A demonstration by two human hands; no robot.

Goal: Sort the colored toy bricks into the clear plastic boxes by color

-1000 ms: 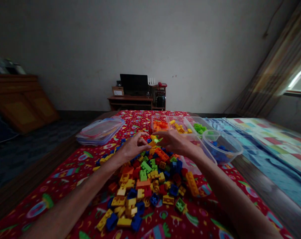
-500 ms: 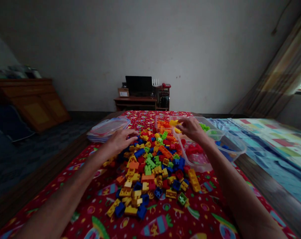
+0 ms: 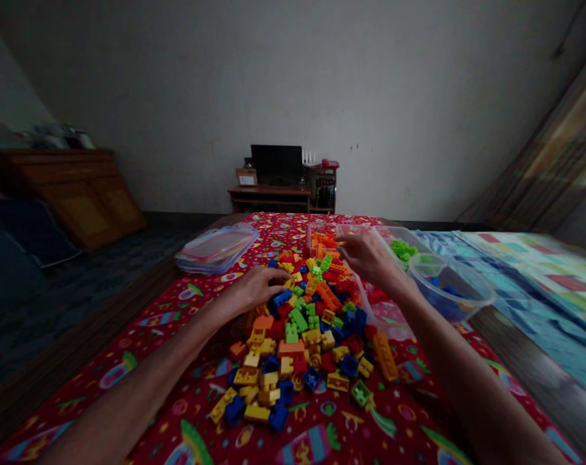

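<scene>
A heap of loose toy building bricks (image 3: 300, 320), in yellow, blue, green, orange and red, is spread over the red patterned tablecloth (image 3: 176, 381). My left hand (image 3: 258, 287) reaches in at the heap's upper left, fingers apart and curved over yellow and blue bricks; no held brick shows. Above the near side of the clear containers hovers my right hand (image 3: 365, 255), its fingers apart with nothing visible between them. Orange bricks (image 3: 323, 241) lie in the clear box at the back. The right hand and forearm partly cover the clear box with red bricks (image 3: 377, 296).
Green bricks (image 3: 403, 249) fill part of another clear box, and a round clear tub (image 3: 481, 294) holds blue ones. Stacked clear lids (image 3: 218, 248) lie at the left table edge. A bed (image 3: 530, 278) adjoins on the right; a monitor (image 3: 276, 164) stands beyond.
The yellow bricks at my right fingertips are gone from them, and that hand is slightly lower. My left hand has moved right and down onto the heap. The view has shifted slightly.
</scene>
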